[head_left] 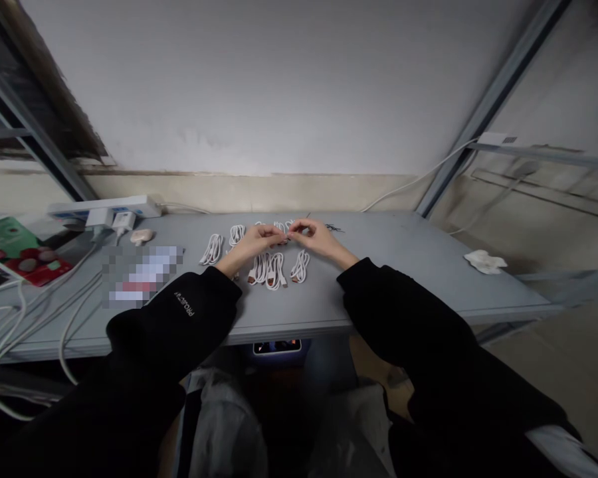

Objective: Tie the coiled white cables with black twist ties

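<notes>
My left hand (260,240) and my right hand (315,238) meet fingertip to fingertip above the grey table. Both are closed in a pinch; what lies between the fingers is too small to make out. Under and around them lie several coiled white cables. One bundled cable (299,266) rests just below my right hand, and a cluster of coiled cables (269,271) lies in front of my left hand. Further left are another coil (212,249) and one behind it (237,234). Thin black ties (335,228) lie just beyond my right hand. My hands partly hide the back row of coils.
On the left stand a white power strip (129,207) with plugged-in chargers, a pixelated phone-like object (144,273), a green and red package (24,252) and loose white cords. A crumpled tissue (484,261) lies at the right. Metal posts (493,86) flank the table (403,279).
</notes>
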`<state>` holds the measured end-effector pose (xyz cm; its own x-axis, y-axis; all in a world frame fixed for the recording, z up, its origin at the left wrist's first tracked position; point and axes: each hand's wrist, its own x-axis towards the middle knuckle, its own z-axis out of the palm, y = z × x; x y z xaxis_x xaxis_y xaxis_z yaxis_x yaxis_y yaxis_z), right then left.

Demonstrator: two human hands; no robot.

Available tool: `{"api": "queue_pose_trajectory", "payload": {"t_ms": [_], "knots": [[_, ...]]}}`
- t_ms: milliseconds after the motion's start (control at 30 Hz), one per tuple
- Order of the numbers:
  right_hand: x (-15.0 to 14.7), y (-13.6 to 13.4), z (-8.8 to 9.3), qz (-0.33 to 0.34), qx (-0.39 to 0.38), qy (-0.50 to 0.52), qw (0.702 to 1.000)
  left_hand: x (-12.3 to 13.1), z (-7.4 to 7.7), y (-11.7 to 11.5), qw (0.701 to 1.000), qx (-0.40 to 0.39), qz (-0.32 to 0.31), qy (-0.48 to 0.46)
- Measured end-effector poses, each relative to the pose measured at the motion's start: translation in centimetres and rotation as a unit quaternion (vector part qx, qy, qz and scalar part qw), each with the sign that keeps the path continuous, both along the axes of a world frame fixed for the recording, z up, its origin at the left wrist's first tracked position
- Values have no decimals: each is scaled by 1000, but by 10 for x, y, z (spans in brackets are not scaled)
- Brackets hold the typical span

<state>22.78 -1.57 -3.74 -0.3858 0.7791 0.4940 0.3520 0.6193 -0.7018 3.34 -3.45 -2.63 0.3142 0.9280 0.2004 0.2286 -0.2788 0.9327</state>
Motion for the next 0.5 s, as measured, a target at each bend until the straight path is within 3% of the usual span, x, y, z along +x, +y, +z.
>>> {"api": "queue_pose_trajectory", "payload": {"t_ms": [133, 333, 500], "knots": [[-2, 1, -2, -49, 77, 16, 996, 2, 4, -2, 993, -77, -24, -92], [-5, -5, 2, -107, 214, -11, 971, 4, 11, -9, 977, -139, -84, -135], [-6, -9, 6, -117, 237, -64, 962, 2, 8, -7, 968, -162, -95, -169]]}}
